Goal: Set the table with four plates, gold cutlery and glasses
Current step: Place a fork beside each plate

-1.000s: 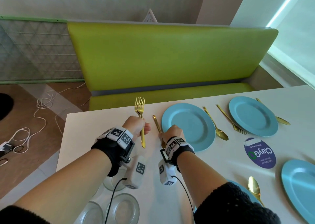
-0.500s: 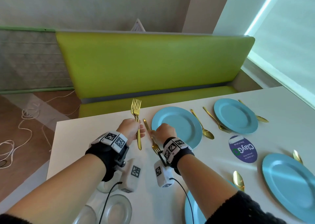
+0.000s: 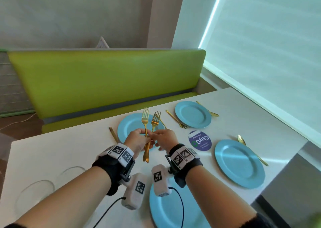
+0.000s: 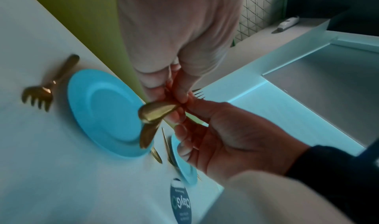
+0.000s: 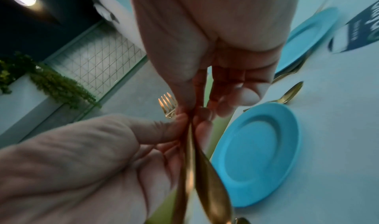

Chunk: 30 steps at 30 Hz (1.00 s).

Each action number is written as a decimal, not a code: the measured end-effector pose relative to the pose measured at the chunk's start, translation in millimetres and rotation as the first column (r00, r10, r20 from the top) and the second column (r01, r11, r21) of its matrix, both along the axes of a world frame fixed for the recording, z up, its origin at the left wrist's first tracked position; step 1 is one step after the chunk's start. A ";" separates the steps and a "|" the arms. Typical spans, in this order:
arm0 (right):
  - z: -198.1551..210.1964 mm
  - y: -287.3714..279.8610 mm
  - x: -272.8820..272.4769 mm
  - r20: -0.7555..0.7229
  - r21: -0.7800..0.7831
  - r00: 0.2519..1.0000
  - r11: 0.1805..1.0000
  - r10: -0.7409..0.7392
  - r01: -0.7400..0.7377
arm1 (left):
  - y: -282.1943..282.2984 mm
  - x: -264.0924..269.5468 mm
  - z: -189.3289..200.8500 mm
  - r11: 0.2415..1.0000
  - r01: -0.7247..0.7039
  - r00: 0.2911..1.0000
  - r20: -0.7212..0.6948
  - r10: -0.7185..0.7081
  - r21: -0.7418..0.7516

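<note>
My left hand [image 3: 144, 138] grips two gold forks above the far-left blue plate [image 3: 127, 126]. One fork [image 3: 145, 117] stands upright; the second fork [image 3: 156, 119] leans right, and my right hand [image 3: 157, 134] pinches its neck. Both handles [image 4: 156, 112] cross below the fingers and hang down. In the right wrist view the handles [image 5: 197, 170] run towards the camera and the tines [image 5: 167, 104] show behind the fingers. A third gold fork [image 3: 112, 134] lies on the table left of that plate. Three more blue plates sit at the far right [image 3: 192, 114], right [image 3: 239, 163] and near edge [image 3: 166, 208].
Clear glasses [image 3: 34, 193] stand near the table's left front. A fork [image 3: 177, 119] and a spoon [image 3: 208, 109] flank the far-right plate; another spoon [image 3: 241, 139] lies beside the right plate. A round purple sticker [image 3: 199, 141] marks the table's middle. A green bench [image 3: 107, 76] runs behind.
My right hand let go of the fork it laid left of the plate. Both hands rose and moved right over the plate, and my right hand took hold of one fork from my left.
</note>
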State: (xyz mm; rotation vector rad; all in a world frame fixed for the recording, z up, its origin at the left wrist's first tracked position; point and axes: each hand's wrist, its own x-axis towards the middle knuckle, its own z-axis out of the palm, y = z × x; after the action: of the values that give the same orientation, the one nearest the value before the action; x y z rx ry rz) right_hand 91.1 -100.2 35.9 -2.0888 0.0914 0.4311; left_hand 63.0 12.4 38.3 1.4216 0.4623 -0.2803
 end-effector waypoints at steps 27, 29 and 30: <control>-85.9 -275.0 -36.3 -0.139 -0.542 0.979 0.839 -0.150 0.052 | -156.6 -9.2 -42.2 0.984 -0.116 0.985 -0.116 0.132 0.136; -89.1 -274.3 -35.6 -0.144 -0.558 0.980 0.829 -0.140 0.036 | -158.9 -10.4 -45.6 0.983 -0.115 0.984 -0.119 0.132 0.140; -90.7 -274.2 -34.8 -0.143 -0.572 0.980 0.820 -0.135 0.030 | -160.0 -10.8 -46.8 0.983 -0.115 0.984 -0.121 0.132 0.142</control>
State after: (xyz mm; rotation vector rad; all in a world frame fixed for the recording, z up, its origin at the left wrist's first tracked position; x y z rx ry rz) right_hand 56.3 -374.5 -54.8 -2.6165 0.4681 0.5903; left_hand 52.3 -147.7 -8.5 1.5041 0.6852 -0.2460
